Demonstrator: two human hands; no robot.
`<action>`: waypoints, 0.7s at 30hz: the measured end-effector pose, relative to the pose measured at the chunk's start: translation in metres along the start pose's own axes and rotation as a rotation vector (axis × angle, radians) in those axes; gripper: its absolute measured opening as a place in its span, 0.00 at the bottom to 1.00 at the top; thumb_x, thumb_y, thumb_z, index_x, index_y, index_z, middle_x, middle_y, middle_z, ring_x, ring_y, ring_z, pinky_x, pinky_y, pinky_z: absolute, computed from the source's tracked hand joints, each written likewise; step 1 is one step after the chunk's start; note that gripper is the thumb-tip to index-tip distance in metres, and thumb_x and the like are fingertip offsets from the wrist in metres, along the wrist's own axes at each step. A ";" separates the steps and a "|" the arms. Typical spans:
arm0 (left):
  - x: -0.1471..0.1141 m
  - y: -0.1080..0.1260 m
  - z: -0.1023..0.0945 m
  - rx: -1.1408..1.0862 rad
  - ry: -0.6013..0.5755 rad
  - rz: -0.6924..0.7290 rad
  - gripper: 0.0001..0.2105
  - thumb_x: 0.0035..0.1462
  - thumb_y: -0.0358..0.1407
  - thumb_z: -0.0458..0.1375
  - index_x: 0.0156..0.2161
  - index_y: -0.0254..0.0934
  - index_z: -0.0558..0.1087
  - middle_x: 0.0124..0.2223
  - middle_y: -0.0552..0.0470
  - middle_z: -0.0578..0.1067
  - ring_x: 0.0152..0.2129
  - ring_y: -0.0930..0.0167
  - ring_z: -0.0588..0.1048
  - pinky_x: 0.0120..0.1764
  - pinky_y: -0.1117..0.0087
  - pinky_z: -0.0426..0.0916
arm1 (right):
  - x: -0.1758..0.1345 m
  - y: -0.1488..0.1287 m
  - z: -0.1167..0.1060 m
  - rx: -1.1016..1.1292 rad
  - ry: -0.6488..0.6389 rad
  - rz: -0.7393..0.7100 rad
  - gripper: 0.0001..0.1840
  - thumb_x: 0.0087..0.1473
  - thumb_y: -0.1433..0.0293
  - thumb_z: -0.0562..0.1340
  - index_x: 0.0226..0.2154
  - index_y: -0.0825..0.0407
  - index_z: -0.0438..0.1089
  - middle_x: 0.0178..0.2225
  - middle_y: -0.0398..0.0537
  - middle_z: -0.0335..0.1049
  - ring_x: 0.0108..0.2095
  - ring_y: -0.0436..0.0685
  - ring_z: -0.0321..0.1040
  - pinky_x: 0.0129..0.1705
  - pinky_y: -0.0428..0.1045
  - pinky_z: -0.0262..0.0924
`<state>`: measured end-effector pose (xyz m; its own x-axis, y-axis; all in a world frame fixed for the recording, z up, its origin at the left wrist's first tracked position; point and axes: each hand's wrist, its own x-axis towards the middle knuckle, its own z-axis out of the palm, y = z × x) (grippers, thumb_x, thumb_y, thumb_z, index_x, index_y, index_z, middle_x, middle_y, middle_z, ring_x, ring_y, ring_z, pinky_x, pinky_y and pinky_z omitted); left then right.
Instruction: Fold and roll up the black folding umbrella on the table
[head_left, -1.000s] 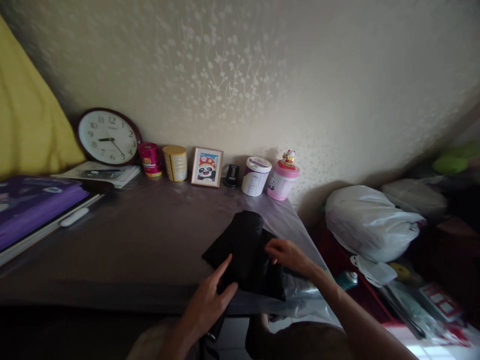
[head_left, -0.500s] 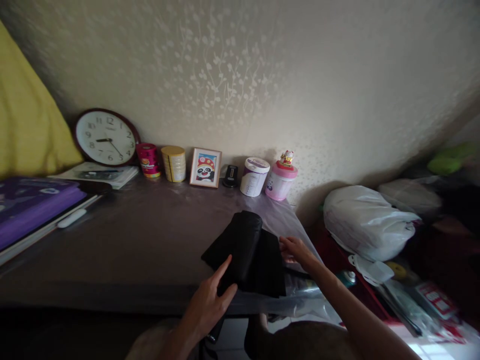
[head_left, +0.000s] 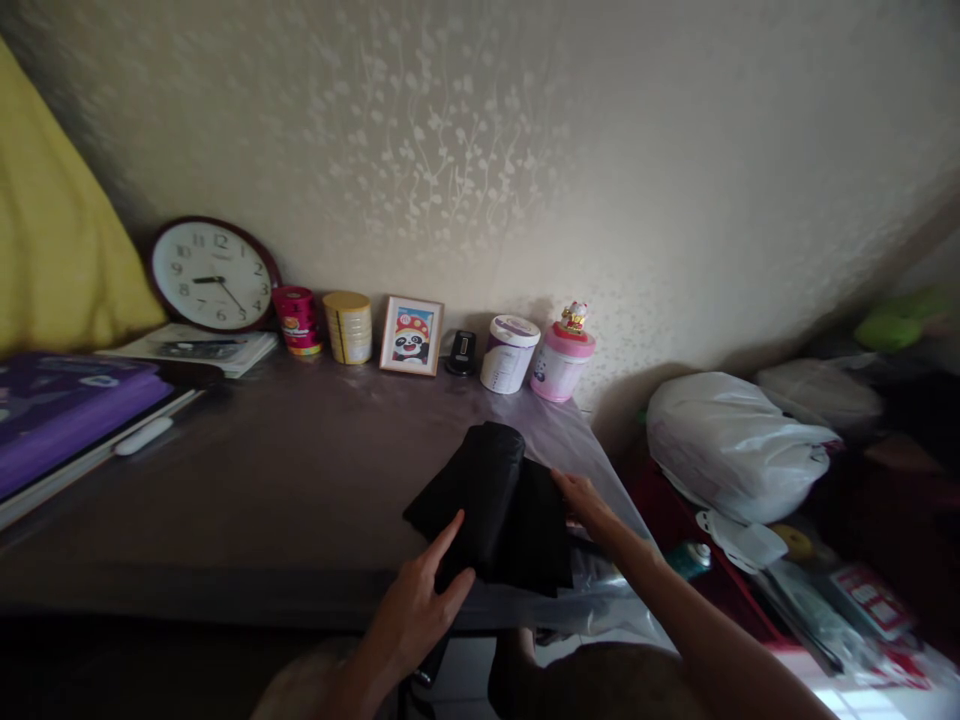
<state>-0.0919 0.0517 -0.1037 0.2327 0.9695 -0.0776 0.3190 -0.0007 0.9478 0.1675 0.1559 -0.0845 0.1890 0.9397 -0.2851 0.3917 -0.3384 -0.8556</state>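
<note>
A black folding umbrella [head_left: 491, 500] lies collapsed near the table's front edge. Its middle is a thick roll, with loose flaps of canopy spread to both sides. My left hand [head_left: 412, 605] holds its lower part, index finger and thumb stretched along the cloth and the other fingers curled out of sight. What seems to be the handle shows dimly below that hand. On the right, my right hand [head_left: 585, 505] grips the edge of the right flap between thumb and fingers, the fingertips partly hidden. A dark strap-like piece shows under the right wrist.
Along the wall stand a clock [head_left: 214, 275], a red tin [head_left: 297, 322], a yellow-lidded can [head_left: 348, 328], a framed panda picture [head_left: 411, 336], a white tub [head_left: 509, 355] and a pink tub [head_left: 561, 365]. Purple book-like item [head_left: 82, 410] left; white plastic bag [head_left: 739, 445] right of the table.
My right hand has moved slightly left, from beside the umbrella's right flap onto its edge, and now grips it. My left hand and the umbrella have hardly moved.
</note>
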 end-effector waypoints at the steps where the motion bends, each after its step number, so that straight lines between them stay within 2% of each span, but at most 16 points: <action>1: 0.000 0.000 0.000 -0.002 0.000 -0.003 0.29 0.56 0.41 0.50 0.63 0.44 0.51 0.63 0.52 0.59 0.58 0.63 0.59 0.58 0.59 0.54 | 0.001 0.000 0.001 -0.005 0.017 0.011 0.17 0.50 0.56 0.56 0.24 0.53 0.64 0.15 0.36 0.55 0.16 0.47 0.55 0.19 0.44 0.55; 3: 0.000 0.000 -0.001 0.000 0.001 -0.007 0.29 0.56 0.41 0.50 0.63 0.44 0.51 0.62 0.51 0.60 0.58 0.63 0.59 0.57 0.58 0.54 | 0.003 0.000 0.002 -0.010 0.049 0.044 0.15 0.49 0.58 0.57 0.22 0.53 0.63 0.15 0.36 0.54 0.16 0.46 0.55 0.18 0.43 0.53; 6: 0.000 0.000 -0.001 0.005 -0.003 0.001 0.29 0.57 0.41 0.50 0.63 0.42 0.51 0.62 0.49 0.59 0.59 0.63 0.58 0.58 0.60 0.53 | 0.006 -0.001 0.001 -0.034 0.089 0.009 0.14 0.48 0.60 0.57 0.22 0.53 0.63 0.16 0.36 0.55 0.17 0.46 0.56 0.18 0.42 0.53; 13: 0.001 -0.002 0.000 0.001 0.005 0.014 0.29 0.56 0.41 0.50 0.62 0.43 0.51 0.62 0.50 0.60 0.57 0.64 0.62 0.56 0.61 0.56 | 0.003 -0.014 0.001 -0.050 0.173 -0.110 0.16 0.46 0.57 0.56 0.20 0.52 0.61 0.17 0.36 0.55 0.19 0.47 0.56 0.19 0.43 0.52; 21: 0.000 0.003 -0.001 0.036 0.009 -0.011 0.30 0.54 0.42 0.50 0.63 0.41 0.51 0.55 0.50 0.70 0.54 0.63 0.66 0.55 0.62 0.58 | -0.002 -0.040 0.015 0.126 0.139 -0.121 0.13 0.45 0.59 0.57 0.22 0.53 0.62 0.18 0.38 0.58 0.20 0.47 0.58 0.20 0.42 0.56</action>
<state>-0.0920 0.0520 -0.1010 0.2204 0.9717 -0.0845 0.3540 0.0011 0.9353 0.1384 0.1686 -0.0563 0.2735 0.9541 -0.1223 0.3052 -0.2067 -0.9296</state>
